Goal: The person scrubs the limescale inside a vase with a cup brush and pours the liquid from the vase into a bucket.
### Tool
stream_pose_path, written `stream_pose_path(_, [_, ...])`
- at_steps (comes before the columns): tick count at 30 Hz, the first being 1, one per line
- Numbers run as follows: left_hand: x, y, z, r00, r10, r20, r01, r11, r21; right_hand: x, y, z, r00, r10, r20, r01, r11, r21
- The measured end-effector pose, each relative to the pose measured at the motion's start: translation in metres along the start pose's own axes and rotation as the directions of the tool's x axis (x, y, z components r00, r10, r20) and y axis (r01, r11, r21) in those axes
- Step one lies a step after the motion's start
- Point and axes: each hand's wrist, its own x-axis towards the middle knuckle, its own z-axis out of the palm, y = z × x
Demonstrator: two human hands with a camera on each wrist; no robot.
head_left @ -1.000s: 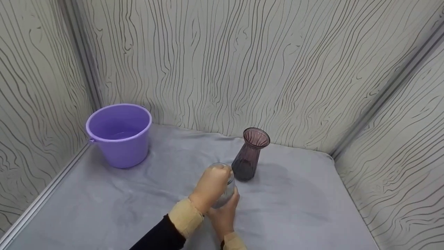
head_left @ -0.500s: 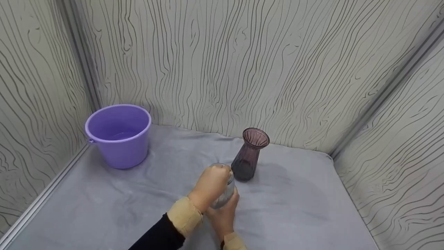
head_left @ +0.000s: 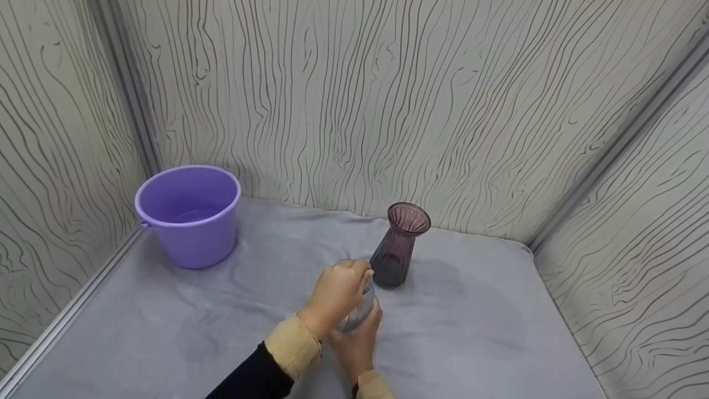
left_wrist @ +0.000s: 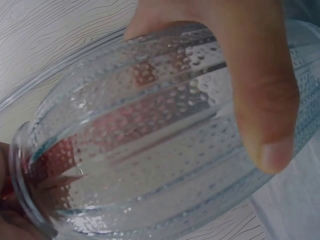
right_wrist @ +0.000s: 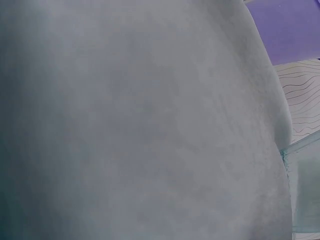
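Right hand [head_left: 355, 347] grasps the glass jar [left_wrist: 150, 165] round its body; left hand [head_left: 335, 295] is curled at its mouth.
Worktop [head_left: 460, 343] is grey-covered; purple bucket [head_left: 196, 241] stands at back left, tinted vase [head_left: 394, 252] just beyond the jar, to its right. Jar sits between the hands: long axis runs from the mouth, nearer the left hand, to the base, nearer the right; exact tilt unclear. Red bit [left_wrist: 7, 193] shows by the left fingers; cannot tell whether they grip it.
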Motion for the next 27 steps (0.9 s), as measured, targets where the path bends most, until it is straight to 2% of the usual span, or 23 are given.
stream_pose_path(4, [0.001, 0.0, -0.003, 0.999, -0.045, -0.006, 0.044, 0.996, -0.076, -0.001, -0.001, 0.0, 1.0, 0.027, 0.015, -0.027, 1.0, 0.009])
stream_pose_path(8, [0.002, 0.0, -0.008, 0.994, -0.106, 0.016, 0.107, 0.984, -0.141, -0.002, -0.002, 0.001, 0.999, 0.038, 0.02, -0.038, 0.999, 0.021])
stream_pose_path(13, [0.003, -0.001, -0.01, 0.992, -0.124, 0.014, 0.125, 0.977, -0.175, -0.001, -0.003, 0.002, 0.998, 0.058, 0.019, -0.059, 0.998, 0.032])
stream_pose_path(18, [0.001, -0.004, -0.011, 0.994, -0.108, -0.018, 0.101, 0.968, -0.23, -0.001, -0.002, 0.003, 0.998, 0.055, 0.019, -0.056, 0.997, 0.051])
stream_pose_path(22, [0.002, -0.006, -0.015, 0.992, -0.066, -0.111, 0.038, 0.969, -0.243, -0.002, 0.001, 0.004, 1.0, 0.023, 0.009, -0.024, 0.996, 0.083])
stream_pose_path(25, [0.005, -0.006, -0.019, 0.983, -0.029, -0.182, -0.014, 0.973, -0.231, -0.002, 0.003, 0.004, 1.0, 0.001, -0.003, -0.001, 0.995, 0.098])
stream_pose_path(27, [0.007, -0.005, -0.022, 0.978, -0.002, -0.208, -0.046, 0.973, -0.225, -0.001, 0.003, 0.005, 1.0, -0.004, -0.008, 0.004, 0.995, 0.104])
